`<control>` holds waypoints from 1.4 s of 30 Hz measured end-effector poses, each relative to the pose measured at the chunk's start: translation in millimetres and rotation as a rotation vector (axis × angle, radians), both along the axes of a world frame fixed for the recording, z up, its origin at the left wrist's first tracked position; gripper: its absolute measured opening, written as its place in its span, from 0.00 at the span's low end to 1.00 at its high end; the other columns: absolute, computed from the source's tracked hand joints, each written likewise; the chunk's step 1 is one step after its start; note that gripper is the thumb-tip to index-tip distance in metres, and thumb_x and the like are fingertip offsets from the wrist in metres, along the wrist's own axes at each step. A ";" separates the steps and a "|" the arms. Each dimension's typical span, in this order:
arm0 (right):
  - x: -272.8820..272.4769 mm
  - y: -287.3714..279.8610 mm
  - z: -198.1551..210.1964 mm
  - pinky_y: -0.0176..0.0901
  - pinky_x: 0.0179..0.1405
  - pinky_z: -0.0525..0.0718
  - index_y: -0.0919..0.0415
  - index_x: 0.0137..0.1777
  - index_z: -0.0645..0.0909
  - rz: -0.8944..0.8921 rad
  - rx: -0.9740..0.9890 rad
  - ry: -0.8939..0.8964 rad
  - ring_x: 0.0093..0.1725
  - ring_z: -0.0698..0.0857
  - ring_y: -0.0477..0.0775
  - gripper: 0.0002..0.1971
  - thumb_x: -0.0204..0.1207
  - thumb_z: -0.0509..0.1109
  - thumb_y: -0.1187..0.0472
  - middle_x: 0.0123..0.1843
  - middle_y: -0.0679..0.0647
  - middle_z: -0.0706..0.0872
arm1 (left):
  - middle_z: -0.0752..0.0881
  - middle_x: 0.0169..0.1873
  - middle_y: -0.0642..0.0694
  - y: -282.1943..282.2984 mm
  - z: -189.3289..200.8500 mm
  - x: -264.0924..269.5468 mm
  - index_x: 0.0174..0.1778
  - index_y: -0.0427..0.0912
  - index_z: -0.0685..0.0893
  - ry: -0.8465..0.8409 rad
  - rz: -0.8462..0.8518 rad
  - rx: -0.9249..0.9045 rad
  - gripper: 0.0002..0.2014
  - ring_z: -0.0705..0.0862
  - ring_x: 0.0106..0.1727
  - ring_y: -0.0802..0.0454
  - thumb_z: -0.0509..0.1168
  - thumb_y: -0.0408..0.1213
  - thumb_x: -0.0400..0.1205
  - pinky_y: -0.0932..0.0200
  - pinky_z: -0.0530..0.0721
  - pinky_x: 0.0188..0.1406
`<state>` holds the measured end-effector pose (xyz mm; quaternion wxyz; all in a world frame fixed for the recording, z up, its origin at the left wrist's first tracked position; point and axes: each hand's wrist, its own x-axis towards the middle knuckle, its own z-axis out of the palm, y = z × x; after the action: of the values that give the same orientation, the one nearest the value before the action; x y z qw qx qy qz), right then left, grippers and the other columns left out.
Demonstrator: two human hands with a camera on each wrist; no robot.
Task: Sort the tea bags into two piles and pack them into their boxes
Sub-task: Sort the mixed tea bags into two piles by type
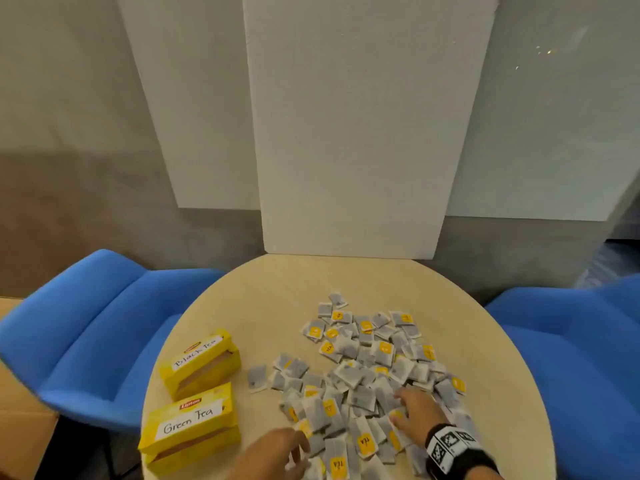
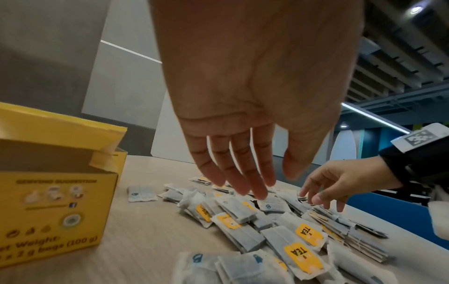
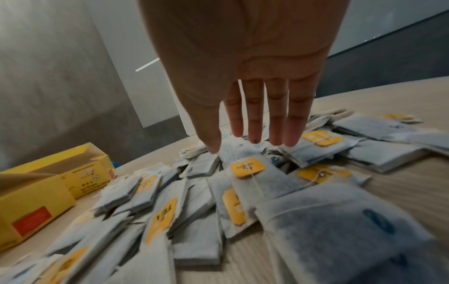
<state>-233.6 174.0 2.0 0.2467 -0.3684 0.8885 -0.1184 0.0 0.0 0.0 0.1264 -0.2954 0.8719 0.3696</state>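
Note:
A mixed heap of tea bags (image 1: pixel 367 368) covers the right half of the round table (image 1: pixel 270 292); some carry yellow tags, others blue marks. Two open yellow boxes stand at the left: "Black Tea" (image 1: pixel 199 362) farther away, "Green Tea" (image 1: pixel 190 427) nearer. My left hand (image 1: pixel 277 452) hovers over the heap's near left edge with straight fingers (image 2: pixel 243 180), holding nothing. Farther right, my right hand (image 1: pixel 415 414) reaches into the heap, its fingers (image 3: pixel 274 123) straight and spread just above the bags. The nearer box (image 2: pixel 55 207) stands close to the left hand.
Blue chairs stand at the table's left (image 1: pixel 97 327) and right (image 1: pixel 581 358). A white foam board (image 1: pixel 349 133) leans upright at the table's far edge. A cardboard box (image 1: pixel 20 438) sits at the lower left, off the table.

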 end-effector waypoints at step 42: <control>-150.7 65.3 -15.0 0.44 0.43 0.78 0.56 0.51 0.76 -0.568 -0.408 -0.106 0.44 0.82 0.58 0.09 0.75 0.74 0.61 0.45 0.57 0.83 | 0.79 0.57 0.46 42.8 -6.9 -141.4 0.59 0.46 0.82 0.199 -0.272 -0.401 0.12 0.76 0.59 0.46 0.60 0.31 0.82 0.59 0.73 0.52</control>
<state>-384.3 239.2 -13.0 0.1710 -0.1418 0.8995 -0.3763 -141.4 42.8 -6.9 0.0273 -0.1568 0.9675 0.1964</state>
